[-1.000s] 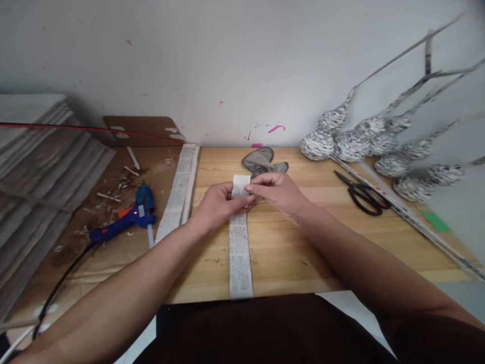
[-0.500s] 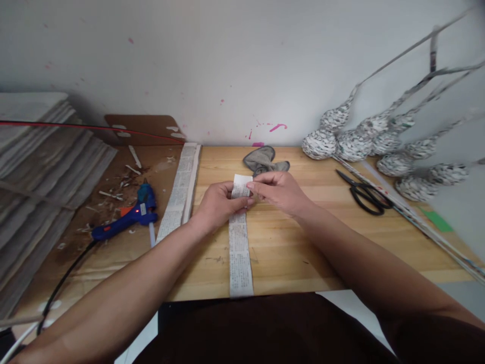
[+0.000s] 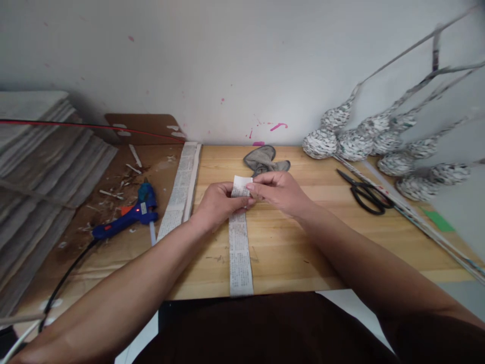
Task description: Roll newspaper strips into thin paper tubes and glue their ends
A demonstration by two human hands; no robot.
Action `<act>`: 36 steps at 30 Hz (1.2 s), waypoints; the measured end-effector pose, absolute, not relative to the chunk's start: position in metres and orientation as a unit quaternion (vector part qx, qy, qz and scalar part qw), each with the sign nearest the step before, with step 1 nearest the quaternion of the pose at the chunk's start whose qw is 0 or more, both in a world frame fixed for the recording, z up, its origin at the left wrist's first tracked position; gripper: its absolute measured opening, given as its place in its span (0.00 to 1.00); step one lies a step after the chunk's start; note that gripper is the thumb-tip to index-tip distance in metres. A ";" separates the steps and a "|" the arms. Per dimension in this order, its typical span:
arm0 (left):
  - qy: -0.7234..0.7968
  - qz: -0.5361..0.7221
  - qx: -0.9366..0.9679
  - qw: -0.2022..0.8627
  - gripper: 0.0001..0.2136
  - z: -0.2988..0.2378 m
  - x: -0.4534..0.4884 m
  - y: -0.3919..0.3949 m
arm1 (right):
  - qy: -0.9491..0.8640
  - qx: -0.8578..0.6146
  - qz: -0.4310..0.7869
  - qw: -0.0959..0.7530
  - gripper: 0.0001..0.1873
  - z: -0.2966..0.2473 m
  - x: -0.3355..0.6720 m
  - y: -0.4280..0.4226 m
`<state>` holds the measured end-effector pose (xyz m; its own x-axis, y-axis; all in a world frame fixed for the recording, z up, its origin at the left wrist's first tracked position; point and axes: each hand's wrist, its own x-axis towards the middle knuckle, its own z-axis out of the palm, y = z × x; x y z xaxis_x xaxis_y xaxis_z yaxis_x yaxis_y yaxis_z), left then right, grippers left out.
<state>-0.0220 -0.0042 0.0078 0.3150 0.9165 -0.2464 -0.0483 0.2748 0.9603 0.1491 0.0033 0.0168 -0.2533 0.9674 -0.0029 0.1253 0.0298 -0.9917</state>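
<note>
A long strip of printed newspaper (image 3: 240, 258) runs from the table's front edge up to my two hands. Its far end is lifted and shows a pale blank tip. My left hand (image 3: 216, 206) is closed on the strip just below that tip, thumb lying across the print. Thumb and fingers of my right hand (image 3: 278, 193) pinch the strip's right edge near the tip. The fingertips under the paper are hidden. Just beyond the hands a crumpled grey cloth (image 3: 261, 159) lies on the wooden table (image 3: 291, 247).
To the left lie a stack of newspaper strips (image 3: 180, 187), a blue glue gun (image 3: 129, 217) on littered cardboard and a tall paper pile (image 3: 41, 192). On the right are black scissors (image 3: 366, 194), long thin paper rods (image 3: 420, 225) and several woven paper balls (image 3: 320, 144).
Almost nothing differs. Both hands keep their grip on the strip, and its blank tip sits very slightly lower.
</note>
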 end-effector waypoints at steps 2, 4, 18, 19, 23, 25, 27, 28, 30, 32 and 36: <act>0.458 0.368 0.474 0.656 0.15 0.010 -0.022 -0.004 | -0.596 -0.458 0.521 0.404 0.13 0.019 0.148 0.002; 0.457 0.368 0.475 0.656 0.15 0.011 -0.022 -0.004 | -0.597 -0.450 0.529 0.402 0.13 0.021 0.148 0.001; 0.446 0.403 0.509 0.616 0.20 0.001 -0.024 0.000 | -0.618 -0.475 0.492 0.387 0.13 0.017 0.149 0.002; 0.445 0.407 0.521 0.604 0.20 0.001 -0.024 0.000 | -0.623 -0.481 0.481 0.386 0.13 0.017 0.149 0.002; 0.438 0.414 0.580 0.548 0.18 0.002 -0.025 0.000 | -0.643 -0.492 0.446 0.382 0.12 0.016 0.147 0.002; 0.440 0.415 0.595 0.530 0.16 0.004 -0.024 -0.001 | -0.647 -0.488 0.448 0.378 0.12 0.016 0.147 0.002; 0.440 0.415 0.601 0.523 0.16 0.006 -0.024 -0.001 | -0.647 -0.475 0.470 0.367 0.13 0.016 0.147 0.002; 0.438 0.416 0.603 0.522 0.16 0.006 -0.024 -0.001 | -0.644 -0.465 0.487 0.363 0.13 0.016 0.147 0.003; 0.437 0.411 0.606 0.523 0.16 0.005 -0.025 -0.001 | -0.629 -0.448 0.517 0.368 0.15 0.017 0.148 0.003; 0.442 0.400 0.607 0.526 0.16 0.003 -0.025 -0.001 | -0.607 -0.445 0.531 0.390 0.16 0.017 0.149 0.004; 0.455 0.376 0.614 0.523 0.16 0.004 -0.025 -0.002 | -0.593 -0.458 0.516 0.414 0.16 0.018 0.151 0.005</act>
